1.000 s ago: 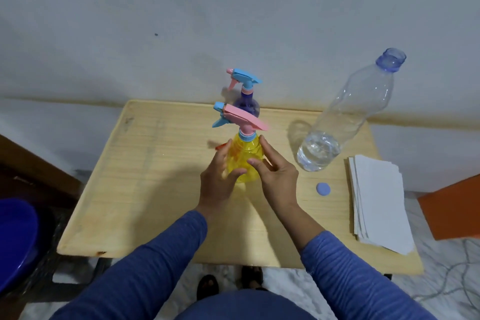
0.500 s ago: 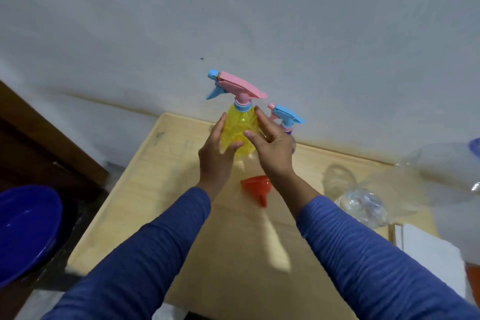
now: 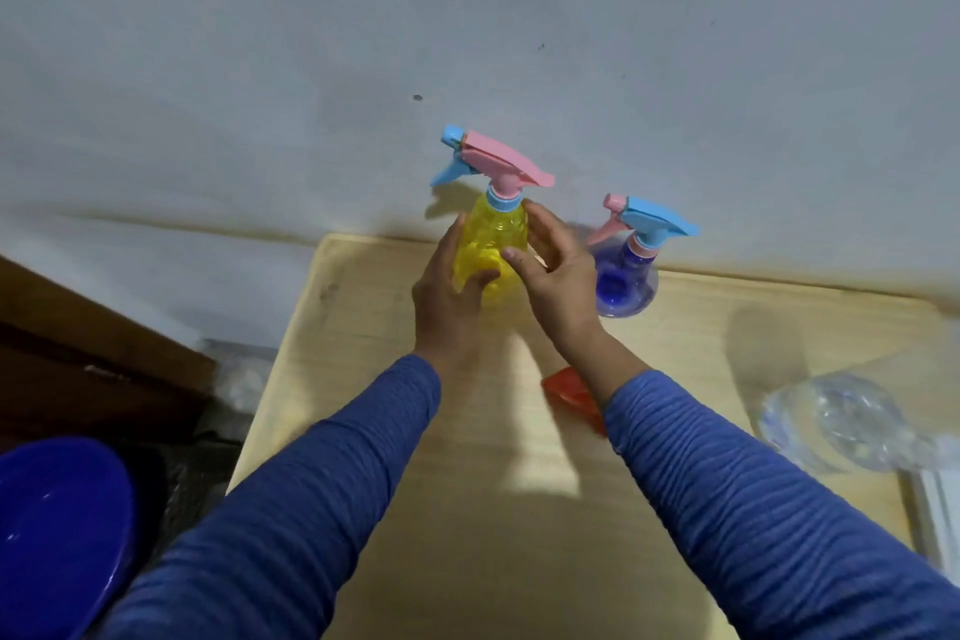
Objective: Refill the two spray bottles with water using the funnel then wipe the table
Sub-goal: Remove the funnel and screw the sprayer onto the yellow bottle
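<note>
A yellow spray bottle (image 3: 491, 244) with a pink and blue trigger head stands upright near the back left of the wooden table (image 3: 467, 535). My left hand (image 3: 447, 296) and my right hand (image 3: 561, 286) hold it from either side, thumbs in front; its base is hidden behind them. To its right, by the wall, is a purple-blue spray bottle (image 3: 626, 286) with a blue and pink head. An orange funnel (image 3: 569, 392) lies on the table, partly covered by my right forearm. The clear water bottle (image 3: 841, 424) is blurred at the right.
A stack of white paper towels (image 3: 940, 509) lies at the table's right edge. A blue basin (image 3: 52, 525) sits low beyond the table's left side, next to dark wooden furniture (image 3: 78, 353). The wall runs close behind the table.
Both hands have carried the yellow spray bottle from the table's middle toward the back left. The view has swung left, so the water bottle and paper towels now sit at the right edge.
</note>
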Action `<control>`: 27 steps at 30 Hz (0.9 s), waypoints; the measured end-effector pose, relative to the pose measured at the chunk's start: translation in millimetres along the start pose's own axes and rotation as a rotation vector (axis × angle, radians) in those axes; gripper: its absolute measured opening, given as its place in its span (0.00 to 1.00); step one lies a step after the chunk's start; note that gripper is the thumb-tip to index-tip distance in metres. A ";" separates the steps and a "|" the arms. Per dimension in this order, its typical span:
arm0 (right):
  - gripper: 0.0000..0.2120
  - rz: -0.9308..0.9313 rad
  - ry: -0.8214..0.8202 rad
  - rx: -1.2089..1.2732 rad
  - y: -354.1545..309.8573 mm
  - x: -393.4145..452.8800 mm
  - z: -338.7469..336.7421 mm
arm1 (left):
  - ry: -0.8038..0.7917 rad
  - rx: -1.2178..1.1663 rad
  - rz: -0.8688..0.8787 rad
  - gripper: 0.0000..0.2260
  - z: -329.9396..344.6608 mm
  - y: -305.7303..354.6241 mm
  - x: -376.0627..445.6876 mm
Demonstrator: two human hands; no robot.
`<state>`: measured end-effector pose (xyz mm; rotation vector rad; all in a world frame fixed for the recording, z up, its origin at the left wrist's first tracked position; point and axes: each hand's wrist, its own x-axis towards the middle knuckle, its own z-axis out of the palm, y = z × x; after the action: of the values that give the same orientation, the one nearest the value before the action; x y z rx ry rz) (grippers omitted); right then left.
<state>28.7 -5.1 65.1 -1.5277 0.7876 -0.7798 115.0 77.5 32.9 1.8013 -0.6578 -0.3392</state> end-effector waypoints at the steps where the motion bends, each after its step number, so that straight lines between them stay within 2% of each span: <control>1: 0.25 -0.002 -0.004 -0.007 1.4 1.1 1.4 | -0.004 -0.001 0.000 0.29 -0.7 -3.5 1.6; 15: 0.24 -0.024 -0.087 -0.139 7.5 6.0 7.1 | -0.082 -0.054 -0.007 0.29 -11.4 -12.4 6.3; 20: 0.29 -0.025 -0.097 -0.503 -5.2 -4.1 -6.4 | -0.168 0.075 -0.018 0.33 -18.3 -5.6 7.3; 23: 0.26 0.007 -0.127 -0.694 -17.9 -7.9 -19.8 | -0.224 0.156 -0.116 0.38 -28.0 -1.1 7.0; 27: 0.22 0.243 -0.235 -0.985 -39.8 -6.8 -35.1 | -0.322 0.401 -0.152 0.34 -43.4 11.0 5.6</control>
<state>-2.3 -15.2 107.5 -2.2633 1.2368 0.0275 139.8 105.7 58.0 2.2099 -0.8606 -0.6452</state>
